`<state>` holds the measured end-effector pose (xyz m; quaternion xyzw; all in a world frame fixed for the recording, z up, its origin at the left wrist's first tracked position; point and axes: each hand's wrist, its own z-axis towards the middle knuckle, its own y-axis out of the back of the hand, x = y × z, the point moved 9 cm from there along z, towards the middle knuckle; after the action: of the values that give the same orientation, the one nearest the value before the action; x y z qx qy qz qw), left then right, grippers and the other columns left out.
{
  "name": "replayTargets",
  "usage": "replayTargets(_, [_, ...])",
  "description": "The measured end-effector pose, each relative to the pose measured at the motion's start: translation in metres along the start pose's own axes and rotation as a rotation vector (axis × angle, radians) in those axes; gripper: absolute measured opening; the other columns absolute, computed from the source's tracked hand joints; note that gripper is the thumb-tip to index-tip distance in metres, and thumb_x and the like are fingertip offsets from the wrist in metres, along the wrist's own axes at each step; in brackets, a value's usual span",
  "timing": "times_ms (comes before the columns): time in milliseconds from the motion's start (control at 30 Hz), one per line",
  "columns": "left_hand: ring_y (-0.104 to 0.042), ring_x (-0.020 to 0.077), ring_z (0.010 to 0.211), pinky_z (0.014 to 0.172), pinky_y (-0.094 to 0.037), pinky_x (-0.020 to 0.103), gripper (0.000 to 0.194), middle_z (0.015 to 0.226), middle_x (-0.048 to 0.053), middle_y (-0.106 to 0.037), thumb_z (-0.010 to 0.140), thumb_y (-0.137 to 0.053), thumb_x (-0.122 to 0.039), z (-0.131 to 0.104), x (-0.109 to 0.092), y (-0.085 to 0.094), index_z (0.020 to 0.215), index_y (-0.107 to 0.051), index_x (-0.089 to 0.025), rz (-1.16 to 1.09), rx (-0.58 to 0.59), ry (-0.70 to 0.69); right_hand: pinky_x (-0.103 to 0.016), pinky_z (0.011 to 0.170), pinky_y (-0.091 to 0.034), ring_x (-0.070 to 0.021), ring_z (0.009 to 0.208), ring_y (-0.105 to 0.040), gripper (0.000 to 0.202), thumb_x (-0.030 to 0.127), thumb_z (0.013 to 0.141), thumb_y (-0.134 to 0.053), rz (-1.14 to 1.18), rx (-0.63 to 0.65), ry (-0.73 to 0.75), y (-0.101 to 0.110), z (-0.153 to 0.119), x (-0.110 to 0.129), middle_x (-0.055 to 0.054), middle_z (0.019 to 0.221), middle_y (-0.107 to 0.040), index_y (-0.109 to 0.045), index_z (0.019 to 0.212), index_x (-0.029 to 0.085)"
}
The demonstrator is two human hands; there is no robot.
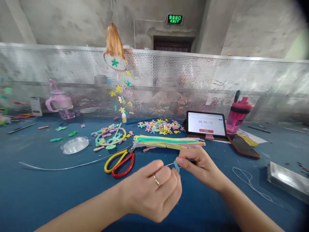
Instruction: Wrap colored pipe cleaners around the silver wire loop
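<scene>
Bead upright between both hands

"exit" on green sign, "00:05:13" on tablet

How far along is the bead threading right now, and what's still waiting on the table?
Done: a hoop with coloured shapes strung on it lies behind the scissors. In hand: the left hand and right hand pinch a small blue piece on a thin wire. Left: a pile of loose shapes and a bundle of straws sit unused. The tablet timer reads 00:05:13.
</scene>
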<state>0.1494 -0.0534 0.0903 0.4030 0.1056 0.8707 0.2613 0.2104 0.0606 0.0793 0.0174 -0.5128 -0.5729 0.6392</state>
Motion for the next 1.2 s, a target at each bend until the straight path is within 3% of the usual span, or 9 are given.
replayTargets(100, [-0.053, 0.0132, 0.067, 0.064, -0.045, 0.028, 0.011, 0.079, 0.004, -0.064, 0.080, -0.060, -0.016, -0.006, -0.013, -0.013, 0.087, -0.068, -0.011, 0.129, 0.032, -0.106, -0.022, 0.050, -0.025, -0.0080, 0.054, -0.030, 0.036, 0.031, 0.090, -0.048, -0.006, -0.021, -0.007, 0.001, 0.001, -0.004, 0.005, 0.055, -0.033, -0.044, 0.058, 0.016])
replayTargets(267, [-0.053, 0.0135, 0.063, 0.058, -0.045, 0.028, 0.012, 0.076, 0.005, -0.064, 0.081, -0.057, -0.014, -0.011, -0.006, -0.028, 0.087, -0.067, -0.010, 0.127, 0.100, -0.098, -0.021, 0.049, -0.028, -0.0084, 0.054, -0.034, 0.031, 0.032, 0.088, -0.051, -0.044, -0.054, -0.011, 0.005, 0.001, -0.007, 0.004, 0.056, -0.041, -0.053, 0.061, 0.015])
replayTargets(433, [-0.053, 0.0153, 0.062, 0.055, -0.043, 0.030, 0.017, 0.070, 0.005, -0.063, 0.084, -0.049, -0.013, -0.012, -0.003, -0.030, 0.078, -0.064, -0.014, 0.072, 0.124, -0.073, -0.019, 0.043, -0.029, -0.0066, 0.049, -0.036, 0.024, 0.032, 0.073, -0.069, -0.046, -0.122, -0.006, 0.009, 0.000, -0.002, 0.003, 0.054, -0.048, -0.059, 0.062, 0.014])
replayTargets(633, [-0.053, 0.0157, 0.064, 0.056, -0.043, 0.030, 0.010, 0.067, 0.003, -0.062, 0.082, -0.053, -0.015, -0.013, 0.001, -0.028, 0.083, -0.064, -0.015, 0.021, 0.112, -0.038, -0.018, 0.039, -0.027, -0.0065, 0.047, -0.037, 0.017, 0.023, 0.074, -0.066, -0.099, -0.191, -0.007, 0.014, -0.001, 0.002, 0.002, 0.052, -0.049, -0.061, 0.061, 0.014])
replayTargets(700, [-0.051, 0.0153, 0.061, 0.056, -0.042, 0.030, 0.008, 0.063, 0.002, -0.059, 0.080, -0.055, -0.018, -0.012, 0.014, -0.025, 0.076, -0.061, -0.015, -0.120, 0.070, 0.074, -0.018, 0.040, -0.027, -0.0062, 0.047, -0.035, 0.019, 0.023, 0.075, -0.064, -0.093, -0.171, 0.008, 0.012, -0.003, 0.003, 0.003, 0.051, -0.047, -0.059, 0.059, 0.014])
replayTargets(767, [-0.048, 0.0146, 0.060, 0.057, -0.041, 0.030, 0.013, 0.060, 0.002, -0.056, 0.081, -0.053, -0.021, -0.014, 0.042, -0.026, 0.070, -0.056, -0.016, -0.350, 0.030, 0.333, -0.019, 0.041, -0.028, -0.0064, 0.048, -0.034, 0.020, 0.025, 0.077, -0.062, -0.073, -0.124, 0.032, 0.009, -0.004, 0.004, 0.003, 0.052, -0.047, -0.059, 0.060, 0.014])
replayTargets(867, [-0.053, 0.0145, 0.068, 0.064, -0.044, 0.029, 0.020, 0.071, 0.004, -0.059, 0.088, -0.043, -0.024, -0.033, 0.079, -0.059, 0.076, -0.057, -0.015, -0.851, 0.125, 0.819, -0.019, 0.042, -0.029, -0.0067, 0.049, -0.035, 0.020, 0.026, 0.080, -0.060, -0.048, -0.061, 0.057, 0.005, -0.004, 0.004, 0.003, 0.054, -0.049, -0.059, 0.063, 0.015])
replayTargets(1000, [-0.052, 0.0107, 0.052, 0.052, -0.041, 0.024, 0.038, 0.056, 0.001, -0.056, 0.091, -0.039, -0.038, -0.049, 0.058, -0.099, 0.076, -0.063, -0.014, -1.539, 0.418, 1.063, -0.019, 0.044, -0.031, -0.0069, 0.050, -0.038, 0.021, 0.028, 0.081, -0.061, -0.060, -0.129, 0.070, 0.014, -0.002, 0.001, 0.002, 0.056, -0.050, -0.058, 0.065, 0.015])
replayTargets(1200, [-0.022, 0.0038, 0.035, 0.037, -0.016, 0.020, 0.030, 0.039, -0.006, -0.034, 0.085, -0.053, -0.036, -0.051, 0.045, -0.098, 0.068, -0.066, -0.015, -1.872, 0.268, 1.295, -0.022, 0.050, -0.033, -0.0089, 0.055, -0.041, 0.017, 0.032, 0.085, -0.055, -0.163, -0.192, 0.039, 0.025, -0.003, -0.004, 0.002, 0.061, -0.052, -0.058, 0.077, 0.017])
